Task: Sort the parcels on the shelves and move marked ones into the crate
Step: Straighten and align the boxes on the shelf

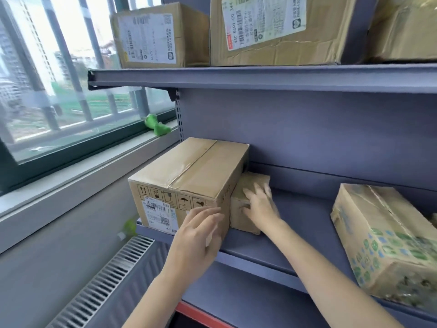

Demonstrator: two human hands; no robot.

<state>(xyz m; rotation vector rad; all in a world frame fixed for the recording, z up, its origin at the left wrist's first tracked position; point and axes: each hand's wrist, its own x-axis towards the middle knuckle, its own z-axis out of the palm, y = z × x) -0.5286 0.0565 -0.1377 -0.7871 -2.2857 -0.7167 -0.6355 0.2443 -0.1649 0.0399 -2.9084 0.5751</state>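
A large brown cardboard parcel [189, 176] with a white label stands at the left end of the middle shelf [295, 223]. Tucked against its right side is a small brown parcel [246, 204]. My right hand [260, 204] lies over the small parcel's top and front, fingers curled on it. My left hand [196, 235] hovers at the large parcel's front right corner, fingers spread, holding nothing. A taped parcel with green and blue print [387, 240] lies at the shelf's right. No crate is in view.
The upper shelf [260, 76] carries a labelled parcel at the left [158, 36], a bigger labelled one [283, 29] and another at the right [406, 29]. A window with a green toy [157, 126] on the sill is left, a radiator [106, 280] below.
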